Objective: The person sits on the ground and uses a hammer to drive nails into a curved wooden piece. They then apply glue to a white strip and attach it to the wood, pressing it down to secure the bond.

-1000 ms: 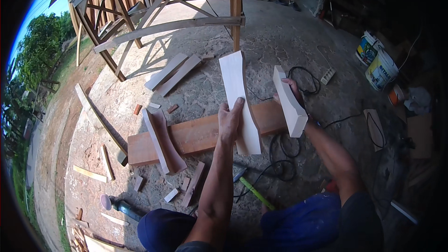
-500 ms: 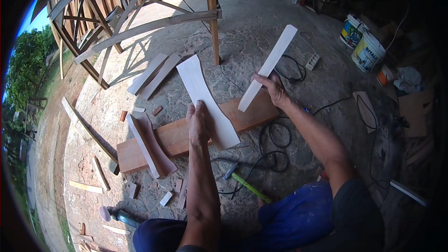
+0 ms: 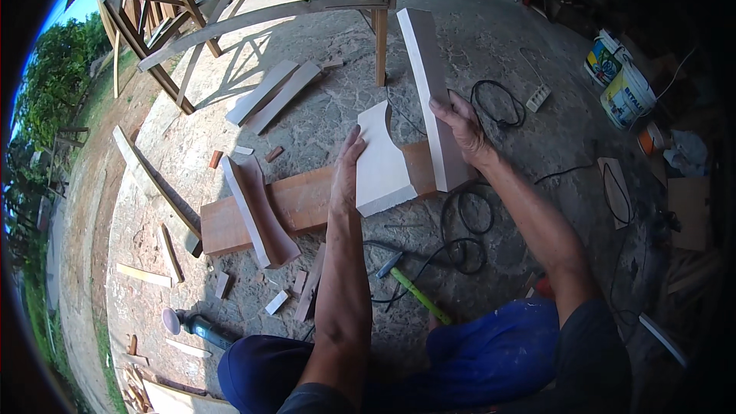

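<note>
My left hand (image 3: 349,165) grips a pale wooden board with a concave curved edge (image 3: 381,155), tilted so its thick lower end shows. Its fingers are partly hidden behind the wood. A straight, pale wooden board (image 3: 420,84) stands nearly upright in my right hand (image 3: 462,129), thumb on the near edge. The two boards are close together above a thick brown plank (image 3: 299,199) on the ground; whether they touch I cannot tell. Two more curved wooden pieces (image 3: 249,203) rest across the plank, left of my left forearm.
By my knees lie a hammer with a green handle (image 3: 418,295) and an angle grinder (image 3: 203,327). A black cable (image 3: 460,245) coils right of the plank. Two straight boards (image 3: 280,96) lie farther off, near a wooden trestle (image 3: 381,38). Paint buckets (image 3: 627,96) stand at right.
The curved board has shifted right and turned, showing its thick end. The straight board has swung from leaning right to leaning slightly left, its broad face now visible. Both pieces are closer together.
</note>
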Tool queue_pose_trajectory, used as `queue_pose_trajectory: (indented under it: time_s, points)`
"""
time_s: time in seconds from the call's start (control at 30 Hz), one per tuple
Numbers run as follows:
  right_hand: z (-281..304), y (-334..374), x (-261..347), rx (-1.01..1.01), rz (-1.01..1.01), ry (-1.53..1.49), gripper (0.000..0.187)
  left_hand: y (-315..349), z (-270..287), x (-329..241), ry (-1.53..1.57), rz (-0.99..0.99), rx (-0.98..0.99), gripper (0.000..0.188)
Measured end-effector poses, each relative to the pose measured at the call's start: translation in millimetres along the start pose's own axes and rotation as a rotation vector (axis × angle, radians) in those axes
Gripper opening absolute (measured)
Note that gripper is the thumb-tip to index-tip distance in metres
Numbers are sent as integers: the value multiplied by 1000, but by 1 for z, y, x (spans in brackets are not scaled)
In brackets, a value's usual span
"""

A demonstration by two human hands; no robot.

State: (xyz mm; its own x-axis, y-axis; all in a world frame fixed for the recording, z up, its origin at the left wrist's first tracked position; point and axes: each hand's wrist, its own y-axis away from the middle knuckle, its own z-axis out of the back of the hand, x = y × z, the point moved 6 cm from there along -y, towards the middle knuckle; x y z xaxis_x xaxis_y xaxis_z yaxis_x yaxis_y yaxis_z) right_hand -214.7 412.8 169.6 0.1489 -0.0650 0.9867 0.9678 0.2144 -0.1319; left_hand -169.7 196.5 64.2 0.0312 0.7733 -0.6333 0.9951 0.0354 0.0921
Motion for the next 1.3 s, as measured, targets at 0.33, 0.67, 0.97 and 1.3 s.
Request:
queue_pose_trajectory:
  time_s: [0.33, 0.67, 0.97, 1.3]
  points:
    - [-30, -1, 1, 36, -89, -224, 56, 20, -17, 7, -223, 207, 144, 43]
    - [-20, 2, -26, -29, -132, -144, 54, 14, -6, 15, -544, 53, 64, 34]
    - [-16, -2, -32, -15, -124, -8, 53, 16, 3, 8, -318, 72, 31, 30]
    - [2, -8, -27, -46, -92, 0, 52, 24, -3, -6, -320, -3, 152, 27]
